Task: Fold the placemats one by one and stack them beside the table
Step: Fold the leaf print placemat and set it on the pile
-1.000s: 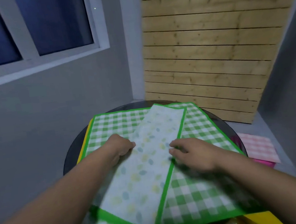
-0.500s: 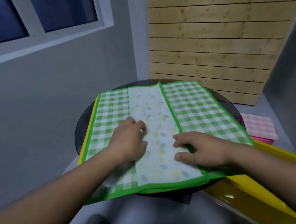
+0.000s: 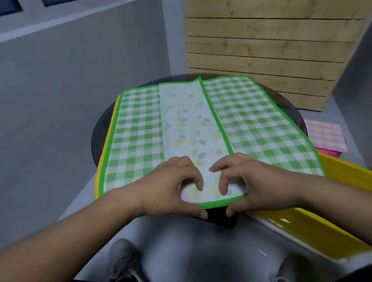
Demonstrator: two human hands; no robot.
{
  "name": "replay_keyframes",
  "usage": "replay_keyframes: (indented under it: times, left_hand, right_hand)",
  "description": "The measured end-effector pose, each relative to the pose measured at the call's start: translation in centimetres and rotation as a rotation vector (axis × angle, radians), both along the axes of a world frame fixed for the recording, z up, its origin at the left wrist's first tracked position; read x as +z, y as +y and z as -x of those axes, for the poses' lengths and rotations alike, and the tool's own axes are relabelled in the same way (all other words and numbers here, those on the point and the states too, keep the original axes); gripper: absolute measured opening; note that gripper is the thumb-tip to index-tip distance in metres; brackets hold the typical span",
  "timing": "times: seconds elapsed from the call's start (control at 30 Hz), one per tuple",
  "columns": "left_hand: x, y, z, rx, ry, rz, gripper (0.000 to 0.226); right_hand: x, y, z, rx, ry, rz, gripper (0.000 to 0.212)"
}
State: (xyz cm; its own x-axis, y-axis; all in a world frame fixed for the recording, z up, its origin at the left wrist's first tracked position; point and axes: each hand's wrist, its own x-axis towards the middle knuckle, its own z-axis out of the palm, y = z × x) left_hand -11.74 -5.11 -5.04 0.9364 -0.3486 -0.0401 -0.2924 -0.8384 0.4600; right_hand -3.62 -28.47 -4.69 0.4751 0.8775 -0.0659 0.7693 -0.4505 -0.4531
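Observation:
A green checked placemat (image 3: 255,117) with a bright green border lies on the round dark table (image 3: 98,131). Its left part is folded over, so a pale leaf-print strip (image 3: 189,121) shows down the middle. My left hand (image 3: 174,187) and my right hand (image 3: 249,179) sit side by side at the mat's near edge. Each pinches that edge, fingers curled on top and thumb below. A yellow mat (image 3: 343,193) lies under the green one and sticks out at the right and left. A folded pink checked mat (image 3: 326,134) lies on the floor right of the table.
A grey wall with a window sill stands to the left. Behind the table leans a wooden slat panel (image 3: 272,32). My two grey shoes (image 3: 123,265) stand on the grey floor below the table edge. A pink item (image 3: 328,152) lies under the folded pink mat.
The folded flap has been laid straight down the mat's middle. Both hands slid back from the mat's middle to its near edge and now pinch it. The view tilted downward.

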Motion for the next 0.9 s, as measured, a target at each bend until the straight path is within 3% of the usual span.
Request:
replay_keyframes:
  times: [0.27,0.6,0.9]
  left_hand:
    - [-0.2,-0.3,0.5,-0.025,-0.024,-0.031,0.053]
    - [0.4,0.2,0.4,0.023,0.085,0.227,0.042]
    - [2.3,0.5,0.0,0.058,0.102,0.308,0.027]
  right_hand:
    - [-0.3,0.0,1.2,0.023,-0.090,-0.010,0.036]
    - [0.7,0.1,0.8,-0.030,0.095,-0.138,0.013]
    - [1.7,0.5,0.2,-0.105,0.158,-0.242,0.015]
